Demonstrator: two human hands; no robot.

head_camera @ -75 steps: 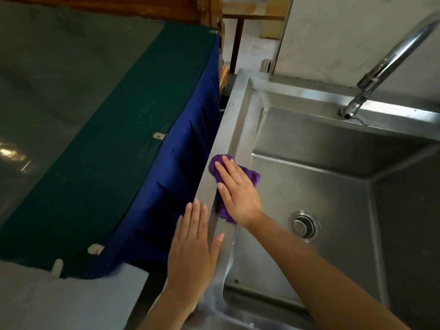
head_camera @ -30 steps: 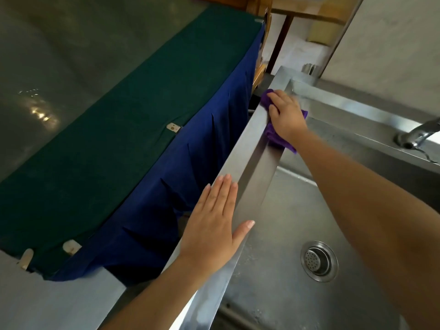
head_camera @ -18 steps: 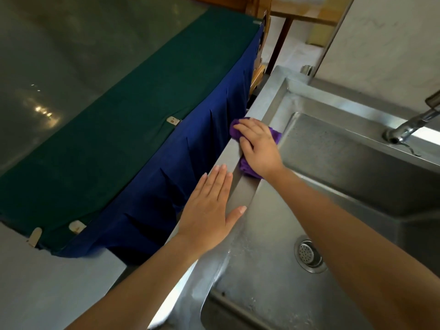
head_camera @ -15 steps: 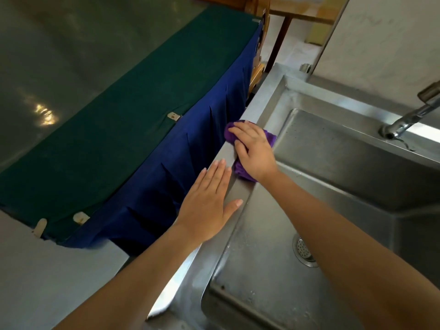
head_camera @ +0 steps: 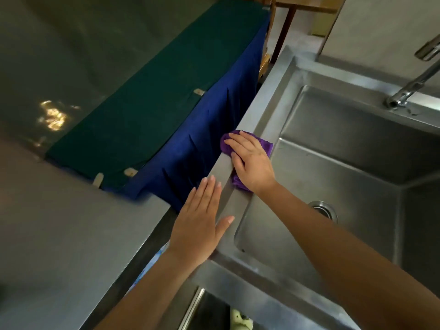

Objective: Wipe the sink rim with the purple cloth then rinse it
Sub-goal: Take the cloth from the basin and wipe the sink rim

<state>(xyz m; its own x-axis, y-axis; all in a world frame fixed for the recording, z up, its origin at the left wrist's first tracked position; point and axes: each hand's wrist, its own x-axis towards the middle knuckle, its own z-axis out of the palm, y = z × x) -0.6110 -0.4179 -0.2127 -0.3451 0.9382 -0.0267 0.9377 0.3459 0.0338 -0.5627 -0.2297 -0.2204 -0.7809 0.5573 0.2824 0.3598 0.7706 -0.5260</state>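
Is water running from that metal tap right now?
Off, it seems: no stream falls from the curved metal tap into the steel sink.

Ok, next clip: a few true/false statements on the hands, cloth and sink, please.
1. The right hand presses the cloth on the rim. True.
2. The left hand holds the cloth. False: it lies flat on the rim, holding nothing.
3. Water runs from the tap. False: no stream shows.
4. The drain is uncovered. True.
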